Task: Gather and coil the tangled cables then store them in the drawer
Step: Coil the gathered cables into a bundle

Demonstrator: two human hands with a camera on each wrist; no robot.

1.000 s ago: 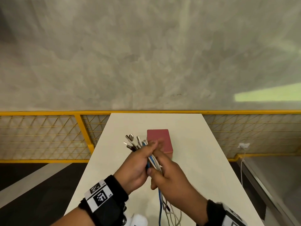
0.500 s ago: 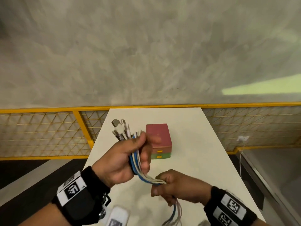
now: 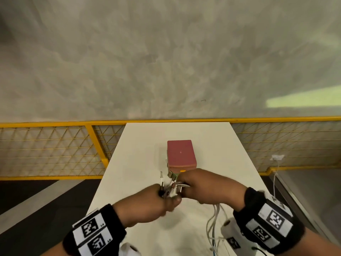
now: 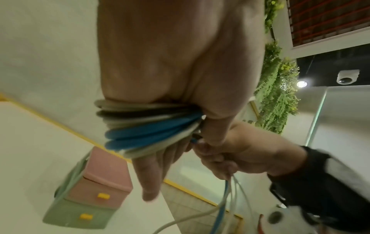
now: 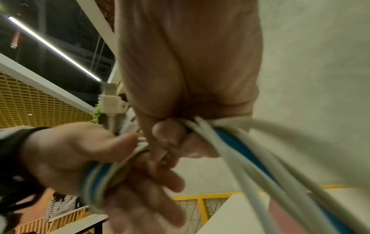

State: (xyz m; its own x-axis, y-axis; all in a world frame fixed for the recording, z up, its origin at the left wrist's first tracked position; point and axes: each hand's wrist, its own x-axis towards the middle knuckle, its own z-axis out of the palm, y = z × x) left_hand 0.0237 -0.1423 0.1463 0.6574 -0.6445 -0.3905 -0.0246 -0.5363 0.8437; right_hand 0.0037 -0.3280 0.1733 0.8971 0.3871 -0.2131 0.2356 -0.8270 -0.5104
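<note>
A bundle of white and blue cables (image 3: 174,185) is held between both hands above the white table, just in front of the small drawer unit (image 3: 180,154). In the left wrist view the cables (image 4: 148,126) are wound in several turns round my left hand's fingers, and the thumb pins them. My left hand (image 3: 166,198) holds the connector ends, which stick up. My right hand (image 3: 186,187) grips the free strands right beside it. The loose strands (image 3: 212,224) hang from it to the table. The drawer unit (image 4: 94,190) has a pink drawer over a green one, both closed, with yellow pulls.
The narrow white table (image 3: 140,163) drops off at its left and right edges. A yellow mesh railing (image 3: 55,150) runs behind it below a grey wall. At the right, a white wall socket (image 3: 276,157) has a thin cord hanging from it.
My left hand has come down and to the right from its raised spot. My right hand has risen to meet it, bringing the strands up against the coil in front of the drawer unit.
</note>
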